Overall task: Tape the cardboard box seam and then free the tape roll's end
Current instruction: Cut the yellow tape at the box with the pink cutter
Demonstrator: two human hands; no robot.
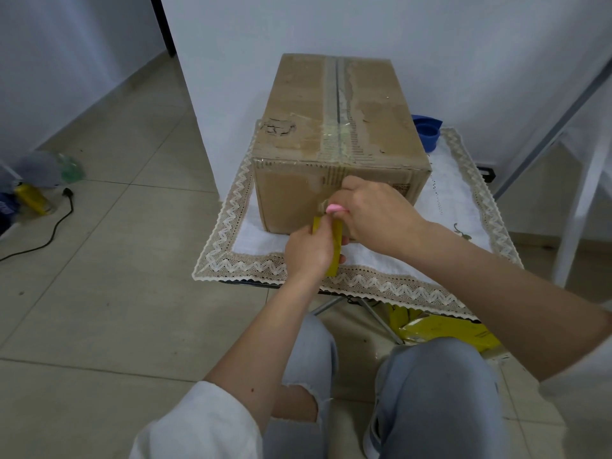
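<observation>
A worn cardboard box (337,127) stands on a small table covered by a white lace-edged cloth (457,207). Its top seam (337,94) runs front to back, with clear tape over the near part and down the front face. My left hand (309,251) grips a yellow tape roll (335,250) just in front of the box's front face. My right hand (374,213) holds a small pink tool (334,209) against the tape strip between roll and box. What the tool is I cannot tell.
A blue container (428,130) sits behind the box on the right. A yellow package (447,329) lies on the floor under the table. A black cable (49,233) and bottles (36,197) lie at the left. White chair legs (576,210) stand at the right.
</observation>
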